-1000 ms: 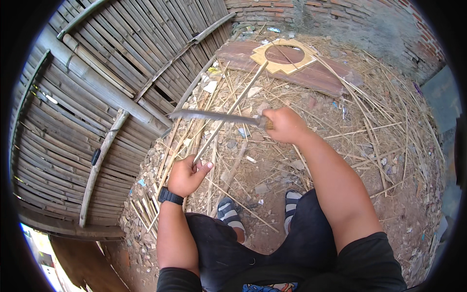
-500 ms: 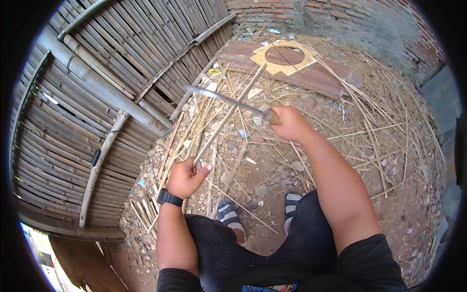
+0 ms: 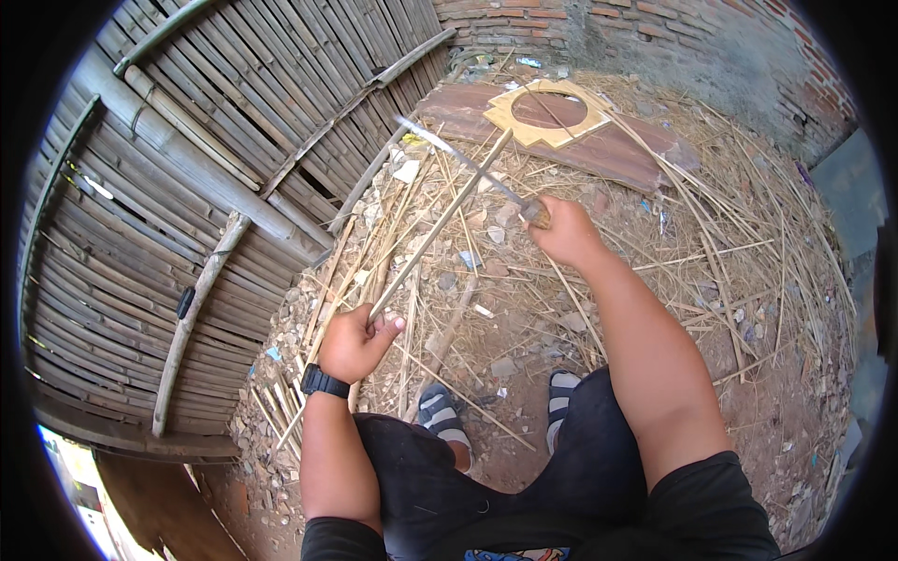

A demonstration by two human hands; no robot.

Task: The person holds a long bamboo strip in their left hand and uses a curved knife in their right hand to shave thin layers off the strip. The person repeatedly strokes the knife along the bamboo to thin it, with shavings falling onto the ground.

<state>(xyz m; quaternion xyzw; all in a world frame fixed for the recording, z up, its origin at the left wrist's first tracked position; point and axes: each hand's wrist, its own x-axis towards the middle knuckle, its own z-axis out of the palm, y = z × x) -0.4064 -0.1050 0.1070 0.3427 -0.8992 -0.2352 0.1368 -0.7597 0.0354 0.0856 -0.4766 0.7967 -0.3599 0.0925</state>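
Note:
My left hand (image 3: pixel 352 344) is closed around the near end of a bamboo stick (image 3: pixel 432 234), with the thumb lying along it. The stick slants up and away to the right, its far end in front of a yellow board. In my right hand (image 3: pixel 569 234) is the wooden handle of a long-bladed knife (image 3: pixel 440 143). Its thin, slightly curved blade points away to the left and crosses the stick near the far end. Whether the blade touches the stick I cannot tell.
A yellow board (image 3: pixel 502 114) with a round hole rests on a brown plank (image 3: pixel 617 161) at the back. Bamboo strips (image 3: pixel 706 238) and rubble litter the ground. A bamboo wall (image 3: pixel 253 103) stands at the left, a brick wall (image 3: pixel 692 56) behind. My sandalled feet (image 3: pixel 441 411) are below.
The knife has swung so its blade points farther away, and it crosses the stick nearer the far end. My right hand has shifted slightly right. My left hand has hardly moved.

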